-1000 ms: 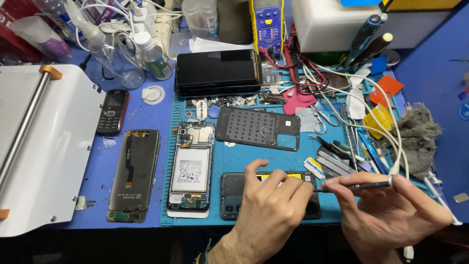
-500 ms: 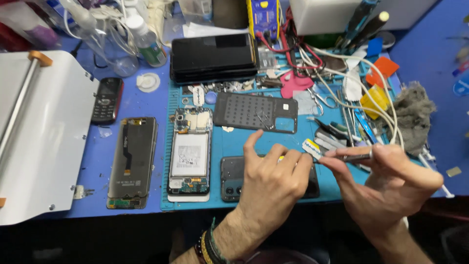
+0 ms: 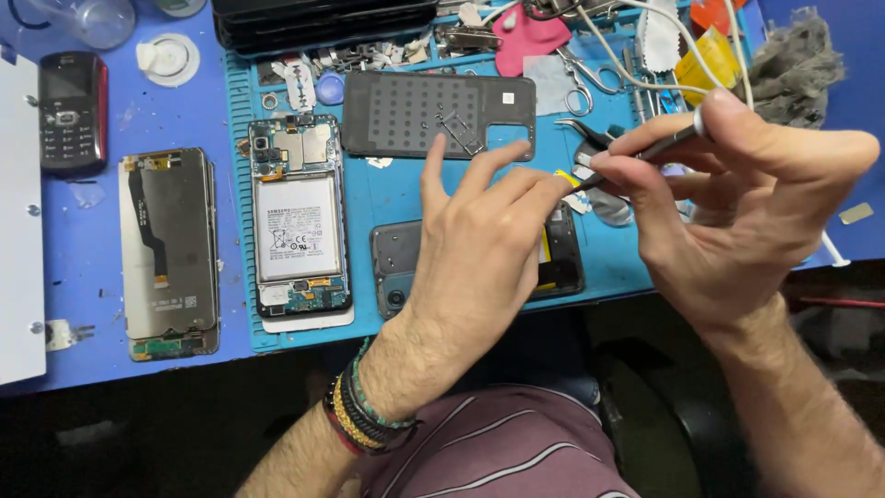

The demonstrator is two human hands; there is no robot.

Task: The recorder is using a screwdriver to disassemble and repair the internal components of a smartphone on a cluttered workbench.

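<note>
1. The left hand (image 3: 479,244) covers most of the dark phone frame (image 3: 398,267); only its left end with a camera opening and a strip at its right edge show.
2. The frame lies on the teal work mat (image 3: 387,198), at 3 o'clock of the opened phone with battery (image 3: 299,221).
3. The left hand lies on the frame with fingers spread, clasping nothing.
4. The right hand (image 3: 728,212) pinches a slim metal tool (image 3: 645,152), tip aimed toward 8 o'clock; where the tip lands is hidden by the left fingers.
</note>
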